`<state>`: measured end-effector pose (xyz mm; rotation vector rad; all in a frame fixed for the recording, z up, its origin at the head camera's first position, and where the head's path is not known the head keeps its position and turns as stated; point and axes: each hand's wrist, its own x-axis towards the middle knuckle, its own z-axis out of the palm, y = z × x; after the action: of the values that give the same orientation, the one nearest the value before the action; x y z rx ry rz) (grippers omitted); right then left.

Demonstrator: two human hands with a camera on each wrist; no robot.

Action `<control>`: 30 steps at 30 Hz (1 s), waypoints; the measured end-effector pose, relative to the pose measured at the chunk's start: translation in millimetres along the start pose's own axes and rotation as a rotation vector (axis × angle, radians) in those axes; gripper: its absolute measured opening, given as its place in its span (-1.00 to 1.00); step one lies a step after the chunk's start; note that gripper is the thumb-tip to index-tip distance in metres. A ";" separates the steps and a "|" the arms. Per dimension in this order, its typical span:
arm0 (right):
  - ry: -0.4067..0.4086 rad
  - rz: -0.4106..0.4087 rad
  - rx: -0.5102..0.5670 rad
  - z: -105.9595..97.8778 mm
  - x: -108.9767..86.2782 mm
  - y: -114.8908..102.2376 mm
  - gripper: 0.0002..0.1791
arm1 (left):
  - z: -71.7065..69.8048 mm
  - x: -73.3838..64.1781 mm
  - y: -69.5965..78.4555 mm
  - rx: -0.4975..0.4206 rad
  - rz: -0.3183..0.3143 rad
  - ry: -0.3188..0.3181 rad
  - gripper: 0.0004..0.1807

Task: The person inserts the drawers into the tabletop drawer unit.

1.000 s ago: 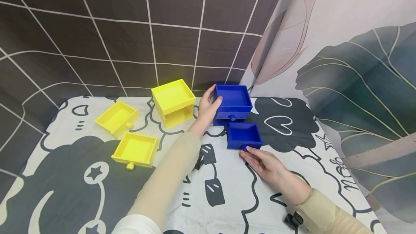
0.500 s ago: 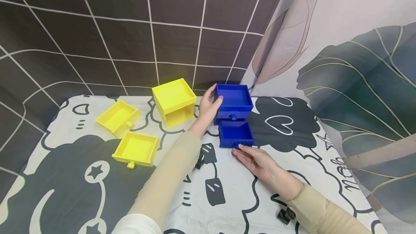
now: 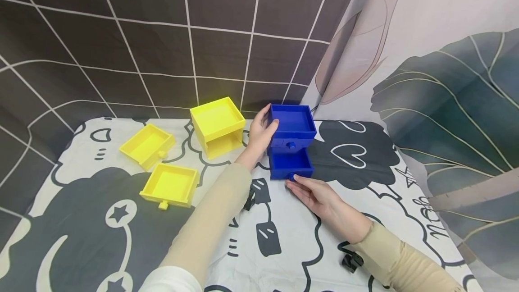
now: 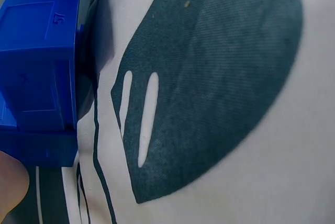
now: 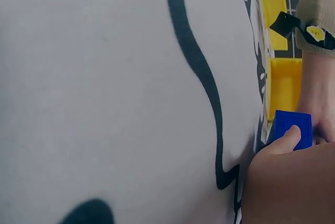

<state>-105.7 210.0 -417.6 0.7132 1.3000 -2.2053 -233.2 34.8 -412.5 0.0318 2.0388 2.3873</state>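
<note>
A small blue drawer cabinet (image 3: 293, 120) with a tray-like top stands near the back of the cloth. My left hand (image 3: 260, 135) grips its left side, thumb towards the front. The upper drawer, with a round knob (image 3: 291, 145), is in the cabinet. Below it a blue drawer (image 3: 290, 162) sticks out of the lower opening, its back part hidden inside. At that drawer's front, my right hand (image 3: 322, 204) pinches the knob (image 3: 291, 176) between thumb and fingers. In the left wrist view the cabinet's side (image 4: 36, 77) fills the left edge.
A yellow cabinet (image 3: 217, 123) with an open front stands left of the blue one. Two yellow drawers, one farther back (image 3: 147, 144) and one nearer (image 3: 170, 184), lie on the patterned cloth (image 3: 300, 247). A dark tiled-pattern backdrop (image 3: 154, 44) rises behind.
My right hand has moved the lower blue drawer left and back, from in front of the cabinet into its lower opening. My left hand stays on the cabinet.
</note>
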 end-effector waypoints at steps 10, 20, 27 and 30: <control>-0.026 -0.008 0.000 0.4 -0.9 -1.3 -0.69 | -0.3 1.3 -1.7 0.011 0.004 0.000 -0.35; -0.051 -0.011 -0.013 -1.2 0.2 -3.4 -0.69 | 0.5 2.0 -2.1 0.003 0.015 0.004 -0.36; -0.042 -0.014 -0.005 2.2 5.7 -4.9 -0.68 | 0.8 2.7 -2.5 -0.006 0.014 0.005 -0.36; -0.030 -0.015 -0.007 2.0 7.8 -6.3 -0.67 | 0.5 3.0 -2.7 -0.007 0.021 0.007 -0.36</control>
<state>-115.9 209.9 -417.7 0.6675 1.3016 -2.2139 -236.2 35.7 -415.1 0.0450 2.0437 2.4095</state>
